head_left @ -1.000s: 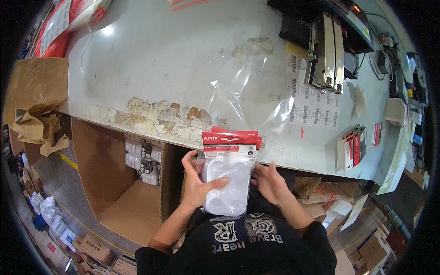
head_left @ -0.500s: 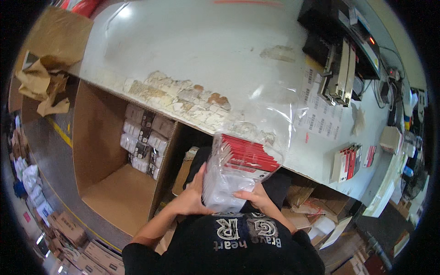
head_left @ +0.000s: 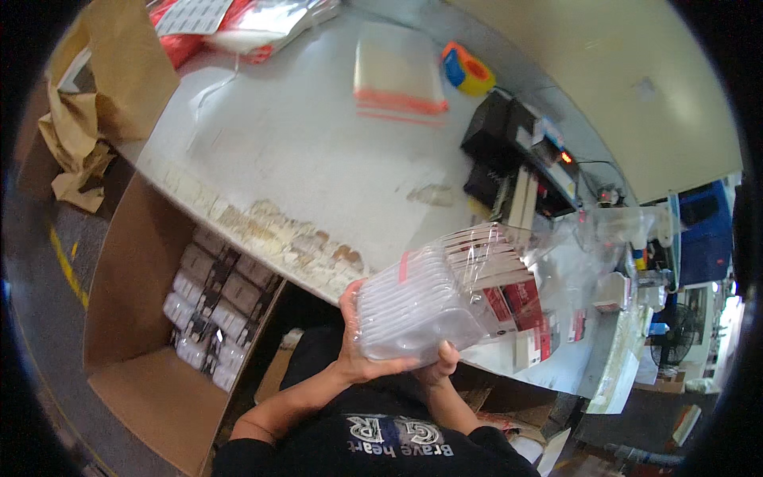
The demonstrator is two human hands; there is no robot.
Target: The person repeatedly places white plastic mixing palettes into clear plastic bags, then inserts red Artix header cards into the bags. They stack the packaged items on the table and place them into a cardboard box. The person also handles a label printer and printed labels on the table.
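Head view: gripping a clear-bagged stack of white trays [head_left: 417,310] in the left hand [head_left: 351,346], with fingers [head_left: 350,302] bent around its left side and lower edge. At that lower edge too with the right hand [head_left: 437,371], partly hidden; cannot tell whether gripping. Held tilted by the near edge of the bench [head_left: 294,151], right of an open carton [head_left: 143,270].

I see passing room across the bench's middle [head_left: 302,151] | black machine [head_left: 489,131] blocks far right | bag stack [head_left: 397,67] lies at far side | wrapped bundle [head_left: 417,306] obstructs my near-right approach
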